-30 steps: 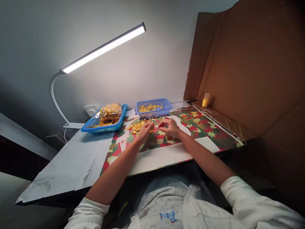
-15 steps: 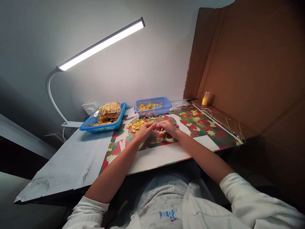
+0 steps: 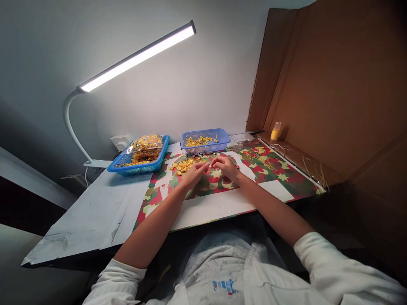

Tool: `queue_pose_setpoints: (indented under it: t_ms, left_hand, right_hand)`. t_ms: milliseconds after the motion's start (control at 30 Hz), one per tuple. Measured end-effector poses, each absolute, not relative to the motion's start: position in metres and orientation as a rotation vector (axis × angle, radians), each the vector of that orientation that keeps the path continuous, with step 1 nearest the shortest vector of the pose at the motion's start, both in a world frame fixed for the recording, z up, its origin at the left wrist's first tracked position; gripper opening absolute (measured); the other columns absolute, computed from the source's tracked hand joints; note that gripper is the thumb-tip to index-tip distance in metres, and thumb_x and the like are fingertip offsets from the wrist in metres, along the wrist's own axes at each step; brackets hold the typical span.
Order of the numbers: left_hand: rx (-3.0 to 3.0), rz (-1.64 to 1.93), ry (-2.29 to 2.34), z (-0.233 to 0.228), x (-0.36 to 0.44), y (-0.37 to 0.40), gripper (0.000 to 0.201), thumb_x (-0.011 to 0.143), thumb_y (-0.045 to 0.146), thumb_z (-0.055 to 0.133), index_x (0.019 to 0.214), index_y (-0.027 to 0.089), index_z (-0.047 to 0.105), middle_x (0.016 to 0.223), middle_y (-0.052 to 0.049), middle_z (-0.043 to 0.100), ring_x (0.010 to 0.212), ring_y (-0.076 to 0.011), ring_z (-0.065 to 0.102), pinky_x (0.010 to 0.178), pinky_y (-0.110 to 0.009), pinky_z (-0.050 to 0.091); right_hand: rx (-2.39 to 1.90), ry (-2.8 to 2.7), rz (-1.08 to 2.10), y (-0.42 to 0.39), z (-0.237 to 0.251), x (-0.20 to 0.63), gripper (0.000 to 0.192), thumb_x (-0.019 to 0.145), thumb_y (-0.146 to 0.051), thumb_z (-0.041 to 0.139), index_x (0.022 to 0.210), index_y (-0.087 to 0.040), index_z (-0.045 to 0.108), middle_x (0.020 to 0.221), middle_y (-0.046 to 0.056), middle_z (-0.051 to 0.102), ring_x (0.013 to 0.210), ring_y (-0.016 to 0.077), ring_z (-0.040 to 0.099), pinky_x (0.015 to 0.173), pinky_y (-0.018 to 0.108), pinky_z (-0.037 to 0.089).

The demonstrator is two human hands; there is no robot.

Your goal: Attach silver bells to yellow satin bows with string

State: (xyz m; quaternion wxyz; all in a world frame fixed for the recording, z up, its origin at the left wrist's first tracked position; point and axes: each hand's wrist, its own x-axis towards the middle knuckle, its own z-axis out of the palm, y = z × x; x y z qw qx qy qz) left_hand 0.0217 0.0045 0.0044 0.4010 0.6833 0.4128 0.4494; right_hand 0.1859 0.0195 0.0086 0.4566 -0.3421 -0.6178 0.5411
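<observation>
My left hand (image 3: 194, 173) and my right hand (image 3: 226, 166) meet fingertip to fingertip over a red and green star-patterned mat (image 3: 270, 169) on the white table (image 3: 95, 212). Both pinch something small between them; it is too small to name. A loose pile of small gold pieces (image 3: 184, 164) lies on the mat just beyond my left hand. Behind it stands a blue basket (image 3: 219, 137) with more gold pieces. To the left a larger blue basket (image 3: 127, 165) holds a clear bag of gold pieces (image 3: 146, 144).
A white bar lamp (image 3: 136, 57) arches over the table from a base at the left. A brown cardboard screen (image 3: 333, 84) walls the right side, with a small yellow bottle (image 3: 274, 131) at its foot. Thin gold strands (image 3: 313, 169) lie along the right edge. A wall socket (image 3: 120, 142) sits behind the baskets.
My two hands have drawn together until the fingertips meet, and have shifted slightly away from me. The view has tilted a little.
</observation>
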Motion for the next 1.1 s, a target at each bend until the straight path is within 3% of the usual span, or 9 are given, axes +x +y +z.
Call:
queue_pose_setpoints:
  t_ms: [133,367,533,767,1100]
  left_hand:
    - [1.762,1.101,1.022,0.0044,0.0217,0.0032,0.042,0.075,0.054,0.057,0.056,0.017,0.054,0.056,0.001,0.048,0.058,-0.0126,0.041,0.058,-0.026,0.033]
    - [1.809,1.095,1.011,0.0052,0.0227,0.0017,0.040,0.078,0.050,0.059,0.055,0.017,0.056,0.056,0.001,0.051,0.058,-0.0126,0.044,0.059,-0.026,0.036]
    - [1.810,1.110,1.014,0.0052,0.0236,0.0019,0.042,0.078,0.053,0.058,0.054,0.018,0.052,0.055,0.002,0.046,0.057,-0.0122,0.042,0.058,-0.026,0.034]
    - [1.807,1.100,1.014,0.0061,0.0241,0.0004,0.042,0.078,0.054,0.058,0.058,0.017,0.055,0.057,0.002,0.048,0.058,-0.0123,0.043,0.059,-0.026,0.035]
    - [1.801,1.101,1.032,0.0025,0.0214,0.0033,0.043,0.080,0.053,0.055,0.056,0.017,0.050,0.055,0.003,0.045,0.057,-0.0110,0.041,0.057,-0.024,0.034]
  right_hand:
    - [-0.848,-1.444,1.586,0.0172,0.0116,0.1847,0.011,0.066,-0.028,0.061,0.072,-0.019,0.058,0.068,0.000,0.062,0.066,0.0146,0.059,0.068,0.029,0.050]
    - [-0.908,-1.340,1.934,0.0186,0.0122,0.1887,0.012,0.067,-0.027,0.059,0.063,-0.018,0.053,0.063,0.004,0.060,0.057,0.0163,0.062,0.062,0.035,0.056]
    - [-0.913,-1.286,1.940,0.0195,0.0093,0.1879,0.008,0.065,-0.020,0.062,0.067,-0.018,0.055,0.062,0.001,0.059,0.056,0.0140,0.062,0.061,0.031,0.056]
    - [-0.958,-1.254,1.862,0.0205,0.0051,0.1848,0.018,0.063,-0.009,0.062,0.077,-0.018,0.056,0.064,-0.001,0.064,0.055,0.0108,0.060,0.058,0.025,0.053]
    - [-0.958,-1.248,1.893,0.0148,0.0115,0.1848,0.010,0.068,-0.016,0.064,0.074,-0.017,0.056,0.065,0.001,0.064,0.058,0.0125,0.062,0.060,0.026,0.054]
